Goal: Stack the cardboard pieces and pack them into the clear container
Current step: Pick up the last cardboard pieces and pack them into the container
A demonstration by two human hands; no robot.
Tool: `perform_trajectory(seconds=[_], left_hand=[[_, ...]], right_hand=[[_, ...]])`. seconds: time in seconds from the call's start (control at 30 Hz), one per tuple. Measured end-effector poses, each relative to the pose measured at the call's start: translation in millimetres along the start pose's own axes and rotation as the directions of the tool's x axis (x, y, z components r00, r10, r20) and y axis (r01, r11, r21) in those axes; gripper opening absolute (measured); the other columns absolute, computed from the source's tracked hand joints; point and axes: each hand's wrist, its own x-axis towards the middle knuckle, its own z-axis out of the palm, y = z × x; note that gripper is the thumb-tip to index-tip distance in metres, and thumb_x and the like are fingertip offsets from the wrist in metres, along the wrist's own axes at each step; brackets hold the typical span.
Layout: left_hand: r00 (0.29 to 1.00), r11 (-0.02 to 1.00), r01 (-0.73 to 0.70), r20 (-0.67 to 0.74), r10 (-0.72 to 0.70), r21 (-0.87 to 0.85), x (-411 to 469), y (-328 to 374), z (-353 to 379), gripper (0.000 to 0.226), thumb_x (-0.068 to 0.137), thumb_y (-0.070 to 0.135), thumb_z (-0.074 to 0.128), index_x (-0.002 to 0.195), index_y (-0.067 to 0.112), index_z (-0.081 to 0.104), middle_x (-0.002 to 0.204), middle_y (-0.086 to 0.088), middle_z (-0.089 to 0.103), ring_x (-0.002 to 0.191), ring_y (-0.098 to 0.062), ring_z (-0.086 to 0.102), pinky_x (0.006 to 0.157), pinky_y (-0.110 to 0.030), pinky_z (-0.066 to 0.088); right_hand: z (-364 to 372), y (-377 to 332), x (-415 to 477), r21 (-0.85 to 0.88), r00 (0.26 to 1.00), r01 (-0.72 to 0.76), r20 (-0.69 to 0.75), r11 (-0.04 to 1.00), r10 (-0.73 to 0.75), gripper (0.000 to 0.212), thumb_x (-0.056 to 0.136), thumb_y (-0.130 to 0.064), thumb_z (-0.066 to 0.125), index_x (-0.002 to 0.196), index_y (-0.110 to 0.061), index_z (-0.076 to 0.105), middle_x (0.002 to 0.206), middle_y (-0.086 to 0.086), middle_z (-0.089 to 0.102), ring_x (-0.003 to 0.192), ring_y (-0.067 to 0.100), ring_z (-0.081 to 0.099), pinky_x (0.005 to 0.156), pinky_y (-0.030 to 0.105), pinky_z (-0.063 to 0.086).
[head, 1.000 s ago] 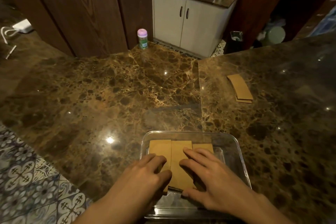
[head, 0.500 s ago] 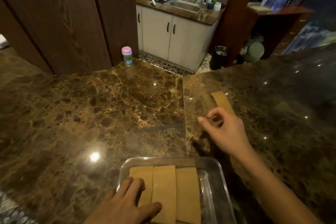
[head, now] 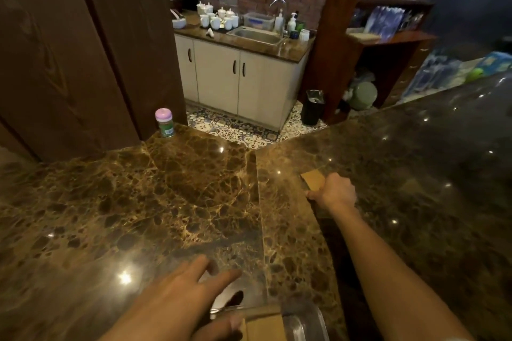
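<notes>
A small stack of tan cardboard pieces (head: 314, 178) lies on the right part of the marble counter. My right hand (head: 336, 192) rests on its near end with fingers curled around it, hiding most of it. The clear container (head: 303, 318) shows only its far right corner at the bottom edge, with cardboard pieces (head: 266, 327) lying flat inside. My left hand (head: 182, 302) hovers over the container's left side with fingers spread, thumb near the rim, holding nothing.
The brown marble counter (head: 166, 202) spreads wide, with a seam running down its middle. A small green bottle with a pink cap (head: 164, 122) stands at the far left edge by the wooden panel. Beyond the counter are a sink cabinet and a black bin.
My right hand left the container and reached out to the cardboard stack on the right, now closing on it. My left hand lifted off the pieces in the container. The view tilted up.
</notes>
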Motion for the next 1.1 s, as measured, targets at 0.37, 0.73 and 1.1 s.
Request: perform_trajectory(seconds=[0.37, 0.73, 1.1], left_hand=[[0.988, 0.791, -0.084, -0.156, -0.015, -0.607, 86.3, -12.5, 16.2, 0.058, 0.081, 0.069, 0.068, 0.134, 0.055, 0.051, 0.114, 0.026, 0.065, 0.101, 0.006, 0.064, 0.090, -0.023, 0.055], [0.982, 0.035, -0.129, -0.133, -0.136, -0.991, 120.1, 31.8, -27.2, 0.024, 0.090, 0.038, 0.069, 0.090, 0.018, 0.057, 0.067, 0.004, 0.068, 0.065, -0.006, 0.068, 0.070, -0.034, 0.056], [0.992, -0.185, -0.098, -0.080, -0.099, -0.978, 64.9, 31.9, -37.0, 0.022, 0.094, 0.029, 0.067, 0.109, 0.015, 0.058, 0.113, -0.031, 0.070, 0.094, -0.042, 0.074, 0.067, -0.040, 0.063]], right_hand=[[-14.5, 4.9, -11.7, 0.121, 0.998, 0.009, 0.058, 0.993, -0.016, 0.065, 0.065, -0.055, 0.094, 0.107, -0.010, 0.074, 0.111, 0.009, 0.075, 0.108, 0.029, 0.070, 0.088, 0.038, 0.059], [-41.0, -15.1, -150.9, 0.917, 0.899, 0.061, 0.121, 0.395, -0.421, 0.031, 0.067, -0.031, 0.089, 0.085, -0.009, 0.075, 0.095, 0.029, 0.076, 0.088, 0.040, 0.074, 0.083, 0.054, 0.059], [-91.2, 14.5, -195.8, 0.545, 0.530, 0.655, 0.162, 0.523, -0.832, 0.087, 0.053, -0.056, 0.094, 0.128, -0.057, 0.052, 0.164, -0.041, -0.007, 0.158, -0.001, 0.000, 0.122, 0.039, 0.013]])
